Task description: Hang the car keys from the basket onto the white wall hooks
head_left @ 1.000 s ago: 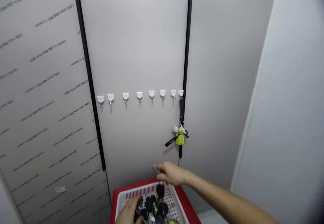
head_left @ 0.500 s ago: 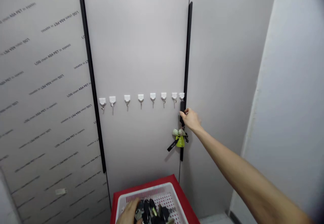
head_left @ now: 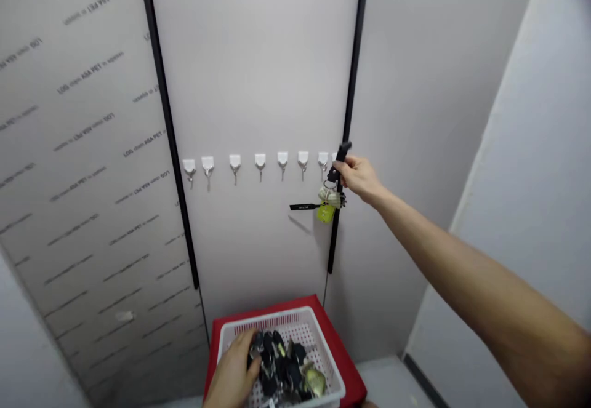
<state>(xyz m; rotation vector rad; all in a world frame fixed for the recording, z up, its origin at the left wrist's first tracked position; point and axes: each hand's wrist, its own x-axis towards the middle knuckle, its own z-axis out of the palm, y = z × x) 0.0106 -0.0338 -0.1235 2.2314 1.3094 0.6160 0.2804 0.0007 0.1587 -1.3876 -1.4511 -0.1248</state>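
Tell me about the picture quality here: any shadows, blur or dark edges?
Head view: a thin slanting shadow shows below the black tag on the middle panel; head view: light looks soft, without harsh glare; head view: the dark strap in the right hand and the dark items in the white basket look slightly blurred; head view: the top right corner darkens.

Red worktop (head_left: 343, 357) at near side of scene, red margin showing along far, left and right edges. White plastic basket (head_left: 327, 349) sits directly on it, taking up most of top; slotted sides, hole-patterned bottom, dark keys (head_left: 282, 365) heaped inside.
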